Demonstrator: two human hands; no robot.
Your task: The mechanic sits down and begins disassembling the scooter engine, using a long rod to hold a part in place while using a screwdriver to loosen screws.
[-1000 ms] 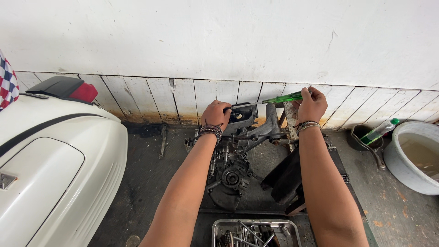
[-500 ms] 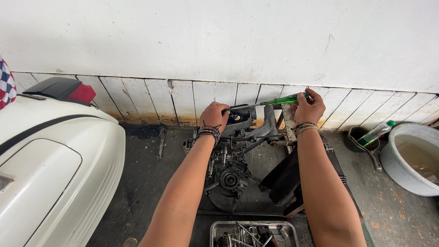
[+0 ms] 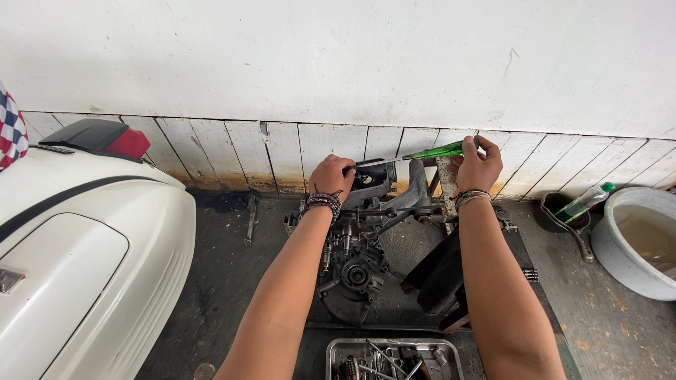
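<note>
A greasy, dull-metal engine casing (image 3: 366, 239) sat on the dark floor mat (image 3: 415, 246) by the white plank wall. The right hand (image 3: 477, 163) gripped a translucent green-handled screwdriver (image 3: 422, 153) lying level; the left hand (image 3: 331, 176) pinched its shaft tip against the casing's top. Since the earlier frame nothing had shifted. Both forearms stretched forward, wrists banded.

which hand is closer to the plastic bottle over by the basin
Right. The right hand, gripping the green screwdriver, is nearer the bottle; the left hand is farther away, across the engine.
</note>
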